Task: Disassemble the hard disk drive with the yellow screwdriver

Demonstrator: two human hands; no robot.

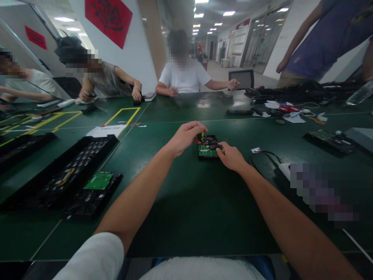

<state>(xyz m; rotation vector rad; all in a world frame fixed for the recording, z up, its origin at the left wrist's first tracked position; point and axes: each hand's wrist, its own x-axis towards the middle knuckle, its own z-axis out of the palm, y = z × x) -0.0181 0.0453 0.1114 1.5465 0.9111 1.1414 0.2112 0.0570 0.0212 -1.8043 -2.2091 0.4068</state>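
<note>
A small black hard drive (208, 147) with a green circuit board on top lies flat on the dark green table (186, 202) straight ahead of me. My left hand (186, 137) hovers over its left rear corner, fingers curled in a pinch around a thin yellow-handled tool (202, 135) that stands upright on the drive. My right hand (230, 156) rests against the drive's right front corner, with its fingers pressed on the edge.
Two long black trays (58, 175) with parts, one bearing a green board (99, 181), lie at my left. A black cable and white adapter (274, 161) lie at my right. Several seated people work along the far and left sides; one stands at the right.
</note>
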